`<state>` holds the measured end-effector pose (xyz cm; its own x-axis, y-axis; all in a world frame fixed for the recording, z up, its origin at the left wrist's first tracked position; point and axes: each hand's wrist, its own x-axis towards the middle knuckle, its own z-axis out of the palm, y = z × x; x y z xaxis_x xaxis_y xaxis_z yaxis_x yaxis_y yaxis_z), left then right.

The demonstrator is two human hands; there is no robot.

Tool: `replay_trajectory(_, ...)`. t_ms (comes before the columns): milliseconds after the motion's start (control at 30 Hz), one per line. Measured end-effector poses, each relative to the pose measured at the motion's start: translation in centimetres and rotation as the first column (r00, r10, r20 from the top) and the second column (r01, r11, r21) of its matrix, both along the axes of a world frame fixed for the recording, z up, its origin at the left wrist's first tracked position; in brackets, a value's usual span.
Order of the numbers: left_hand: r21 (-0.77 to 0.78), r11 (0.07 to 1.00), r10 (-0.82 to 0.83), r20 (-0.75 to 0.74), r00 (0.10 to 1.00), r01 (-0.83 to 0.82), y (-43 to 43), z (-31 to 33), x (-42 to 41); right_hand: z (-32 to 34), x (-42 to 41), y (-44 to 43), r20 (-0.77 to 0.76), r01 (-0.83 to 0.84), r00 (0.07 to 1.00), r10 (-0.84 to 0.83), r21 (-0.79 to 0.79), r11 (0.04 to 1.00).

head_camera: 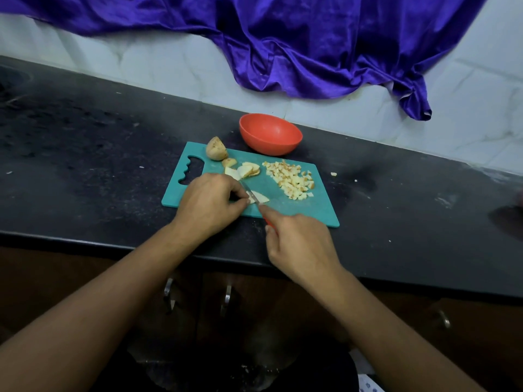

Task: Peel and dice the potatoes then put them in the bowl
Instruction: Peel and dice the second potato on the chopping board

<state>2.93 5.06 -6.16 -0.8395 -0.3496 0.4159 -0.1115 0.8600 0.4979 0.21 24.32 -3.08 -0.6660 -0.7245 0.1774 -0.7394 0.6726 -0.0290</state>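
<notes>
Dicing is under way: the left hand (210, 198) pinches a pale potato slice (260, 197) on the teal plastic cutting board (311, 210), while the right hand (300, 244) grips the red-handled knife (254, 198), whose blade next needs a downward press.

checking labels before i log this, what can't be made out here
Head view:
bowl bottom: hidden by its near wall.
knife handle: mostly inside the right hand.
potato slice: partly under left hand fingers.
dark shape at right edge: cut off, blurred.
</notes>
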Motion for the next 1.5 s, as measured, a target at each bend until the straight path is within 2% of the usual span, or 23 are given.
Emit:
replay_trajectory(67,0.005,1.0,0.006,0.0,1.0,-0.006,0.0,0.1,0.1,0.1,-0.1,0.7,0.013,-0.002,1.0,0.002,0.0,1.0)
replay_trajectory(167,0.019,1.0,-0.001,-0.001,1.0,0.001,0.0,0.1,0.0,1.3,-1.8,0.9,0.22,0.028,0.975,-0.004,-0.106,0.994)
replay_trajectory(233,0.022,1.0,0.002,0.002,1.0,-0.002,0.0,0.1,0.1,2.1,-2.7,0.7,0.283,0.077,0.959,-0.022,-0.182,0.98)
replay_trajectory(567,0.039,0.999,-0.014,-0.024,1.0,0.015,-0.1,0.0,0.2,1.7,-1.3,-1.3,0.152,0.02,0.988,-0.006,-0.088,0.996)
replay_trajectory(767,0.029,0.999,-0.014,-0.026,1.0,0.015,0.0,0.0,0.1,-0.3,-0.1,-0.8,-0.048,-0.065,0.997,0.063,-0.037,0.997)
replay_trajectory(833,0.021,1.0,-0.013,-0.018,1.0,0.013,-0.1,0.1,0.2,-0.6,-0.2,-0.1,-0.061,-0.082,0.995,0.081,-0.024,0.996)
replay_trajectory(900,0.02,1.0,-0.018,-0.008,1.0,0.018,-0.1,0.0,0.1,-0.3,-0.8,0.5,0.01,-0.069,0.997,0.07,-0.063,0.996)
replay_trajectory(967,0.025,0.999,-0.023,-0.004,1.0,0.023,-0.2,-0.1,0.1,-0.1,-1.8,1.0,0.228,-0.014,0.972,0.058,-0.19,0.982)
replay_trajectory(1033,0.053,0.998,-0.032,-0.012,0.999,0.032,-0.5,-0.1,0.0,-0.1,-3.0,1.6,0.461,0.082,0.881,0.106,-0.369,0.926)
replay_trajectory(1100,0.118,0.992,-0.051,-0.017,0.999,0.053,-1.0,-0.2,-0.1,0.0,-3.7,2.1,0.576,0.164,0.802,0.158,-0.467,0.869)
replay_trajectory(1200,0.133,0.98,-0.148,0.01,0.989,0.145,-2.0,0.1,-0.5,0.2,-4.1,2.6,0.614,0.233,0.77,0.174,-0.524,0.819)
replay_trajectory(1267,0.118,0.961,-0.262,0.088,0.961,0.251,-2.7,0.6,-1.0,-0.2,-4.3,2.7,0.607,0.269,0.776,0.171,-0.564,0.781)
replay_trajectory(1400,0.121,0.881,-0.473,0.265,0.84,0.458,-3.5,1.9,-2.4,-1.4,-4.6,2.4,0.602,0.332,0.777,0.186,-0.642,0.691)
replay_trajectory(1500,0.094,0.845,-0.52,0.374,0.768,0.526,-3.9,2.8,-3.8,-1.8,-4.9,2.3,0.59,0.339,0.782,0.202,-0.674,0.657)
